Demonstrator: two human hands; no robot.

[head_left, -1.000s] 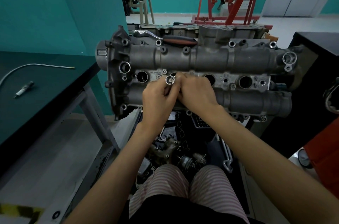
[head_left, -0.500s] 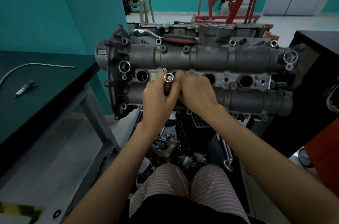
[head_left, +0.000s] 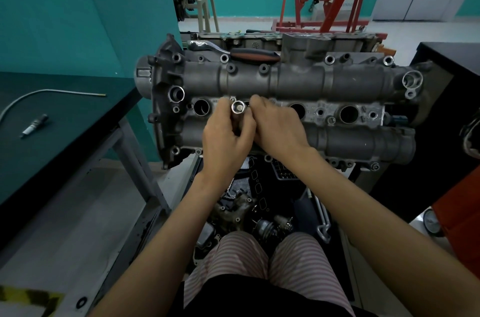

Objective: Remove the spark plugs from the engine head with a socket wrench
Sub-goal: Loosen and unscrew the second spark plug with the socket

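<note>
Little has shifted since the earlier frames: the shiny silver tubular socket (head_left: 238, 109) has crept slightly up and to the left, while both hands stay bunched over the second plug well of the grey cast-metal engine head (head_left: 298, 83). The left hand (head_left: 224, 140) wraps its curled fingers round the socket's barrel, open mouth facing the camera with something pale seated inside, probably a spark plug's tip. The right hand (head_left: 279, 129) lies just beside it, fingertips at the socket's rim; whether it pinches the socket or only steadies it cannot be told. One slim grey-and-white spark plug (head_left: 34, 126) already lies on the dark green workbench (head_left: 78, 119), near its left edge, beside a thin bent metal rod (head_left: 52, 92). The leftmost well looks dark and open, so one plug seems done and a second appears to be coming free; the two right-hand wells are too shadowed to judge. A chrome ratchet wrench with a black-and-orange handle (head_left: 233, 53) rests untouched along the head's far edge. The second well itself is hidden beneath the hands.
</note>
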